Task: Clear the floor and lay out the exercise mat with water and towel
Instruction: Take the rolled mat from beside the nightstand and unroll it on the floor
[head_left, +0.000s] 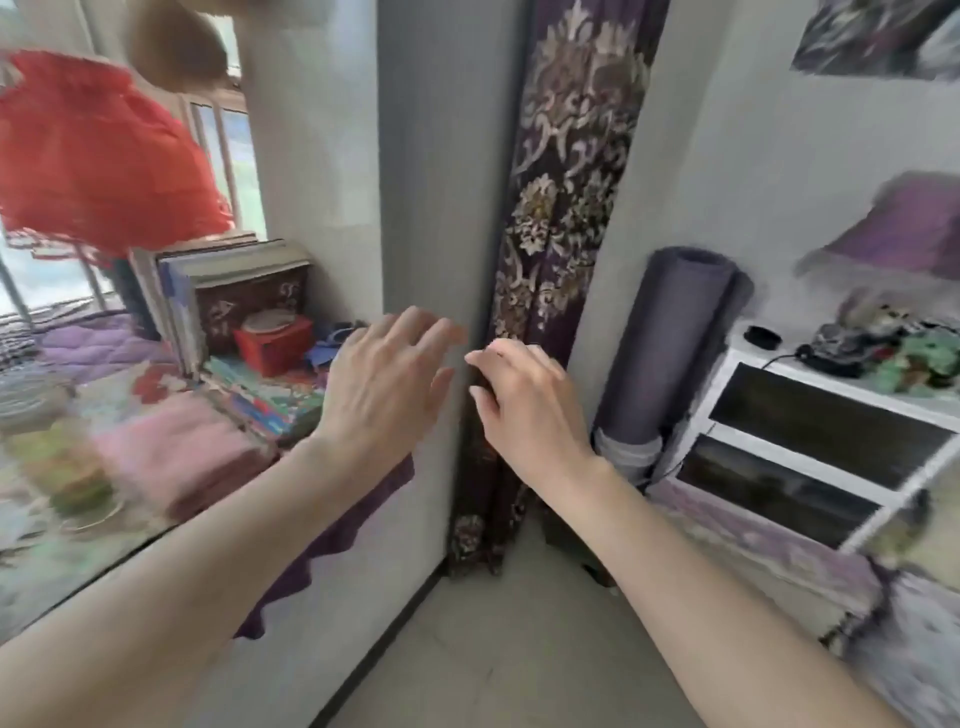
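Status: early, with nothing laid out yet.

- Mat (670, 338): not unrolled. It stands upright as a tight roll in the corner, leaning on the wall (727, 182), between the curtain (566, 208) and the white cabinet (727, 384). The lower end is hidden behind the right forearm.
- Towel (176, 457): pink, folded, lying on the counter (78, 571) at left, well apart from the mat. Not yet brought over.
- Water: a blurred glass vessel (62, 467) sits on the counter near the towel. I cannot tell whether it holds water.
- Floor (519, 649): the visible strip in front of the corner is bare tile. The rest is out of view, so the clearing step cannot be judged.

Hands: the left hand (387, 374) is raised with fingers spread and relaxed, gripping nothing. The right hand (524, 405) is beside it, close but apart, in front of the curtain, with fingers loosely bent and nothing held as far as I can see. Neither touches the mat; the right one is nearer to it.

Mat appearance: dull purple-grey, matte, foam-like. The roll is even and its top end is flat. A pale grey band (628, 452) wraps it low down and likely needs removing before unrolling.

Left to do: fetch the mat, unroll it, then place the towel and water.
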